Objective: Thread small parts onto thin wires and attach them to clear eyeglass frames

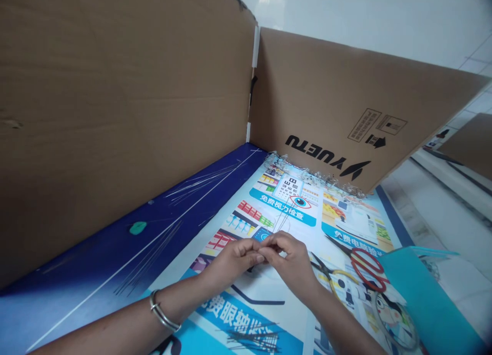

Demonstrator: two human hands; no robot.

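My left hand (242, 256) and my right hand (290, 260) meet over the printed poster sheet (277, 232), fingertips pinched together. Thin wires (283, 219) stretch up and away from the pinch; the ends between my fingers are hidden. Close to my right wrist lie yellow-handled scissors or pliers (331, 277) and red-handled scissors (369, 269). A pile of short dark wires (253, 338) rests on the sheet below my hands. To the left, several straight wires (149, 260) are spread over a blue surface, with a longer pale bundle (203, 182) farther back.
Tall cardboard panels stand at the left (126, 99) and back (326, 88). Clear twisted wire pieces (319, 179) line the back panel's foot. A green lump (137, 228) lies at left. A turquoise folder or box (430, 293) and a wire coil (397, 339) are at right.
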